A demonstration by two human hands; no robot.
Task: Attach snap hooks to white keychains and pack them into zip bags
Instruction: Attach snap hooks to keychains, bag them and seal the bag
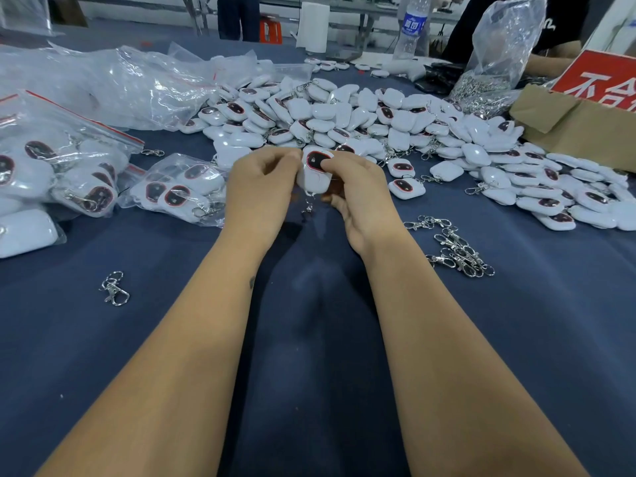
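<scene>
Tablecloth (pixel 309 339): dark blue, covering the whole work surface; we take it as our landmark, and both our forearms lie across its near part.
Loose snap hook (pixel 114 289): a single metal one on the cloth's near-left area, well apart from our hands.
Snap hook cluster (pixel 454 247): a small tangle of metal hooks on the cloth just right of our right wrist.
Left hand (pixel 261 187): raised over the cloth's middle, fingers curled, pinching the left edge of the held keychain.
Right hand (pixel 358 197): opposite it, thumb pressed on the dark oval face, fingers wrapped behind the same piece.
Held keychain (pixel 315 172): white, dark red-rimmed oval facing us, gripped between both hands above the cloth's centre; a small metal fitting (pixel 308 206) dangles beneath it. We cannot tell whether it is fully fastened.
Small zip bag (pixel 179 191): clear, holding several keychains, lying on the cloth just left of our left hand.
Large zip bags (pixel 51 166): red-striped, filled, stacked at the cloth's left edge.
Keychain heap (pixel 378 122): a wide mound of white pieces across the cloth's far middle and right.
Cardboard box (pixel 581 122): at the cloth's far-right edge, with a red sign.
Hook bag (pixel 499 53): clear plastic, metal hooks inside, at the far right.
Water bottle (pixel 411 27): upright at the cloth's far edge.
</scene>
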